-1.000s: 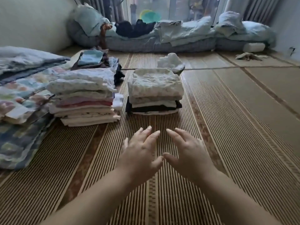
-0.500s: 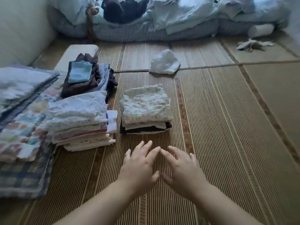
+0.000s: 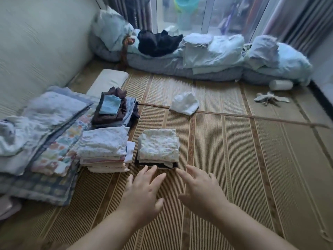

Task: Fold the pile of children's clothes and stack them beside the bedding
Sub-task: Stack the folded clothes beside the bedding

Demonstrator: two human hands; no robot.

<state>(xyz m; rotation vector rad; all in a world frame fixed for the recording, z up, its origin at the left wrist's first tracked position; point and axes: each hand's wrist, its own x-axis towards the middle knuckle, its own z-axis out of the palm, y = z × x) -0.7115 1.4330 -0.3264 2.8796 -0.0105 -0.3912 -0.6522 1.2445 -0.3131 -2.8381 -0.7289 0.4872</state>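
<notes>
Nearest, two bare forearms stretched forward over the striped straw mat [image 3: 234, 177]. Left hand [image 3: 142, 193] and right hand [image 3: 201, 192] side by side, palms down, fingers straight and spread apart, gripping nothing. Fingertips of both right at the front edge of a small stack [image 3: 158, 147] of folded clothes, pale printed piece on top, dark layer at the bottom; touching or not, impossible to tell. Just left of it, a second stack [image 3: 104, 150] of folded pale garments, pink edges showing, pressed up against the folded bedding [image 3: 45, 134] along the wall: flowered and checked blankets, a rumpled light-blue one uppermost. Behind the second stack, a dark pile [image 3: 108, 118] topped by a small blue square [image 3: 110, 105]. Further back on the left, a flat white cushion [image 3: 108, 79] on the floor. Out on the open mat beyond the small stack, one crumpled white garment [image 3: 185, 103], unfolded and well apart from the stacks. To the far right, a grey rag [image 3: 270, 99] and a white roll [image 3: 281, 85]. Along the far end, under the window [image 3: 221, 11] and striped curtains [image 3: 297, 24], a long grey mattress [image 3: 180, 69] heaped with light-blue quilts [image 3: 216, 51], a black garment [image 3: 158, 43] slumped on top near the left end.
</notes>
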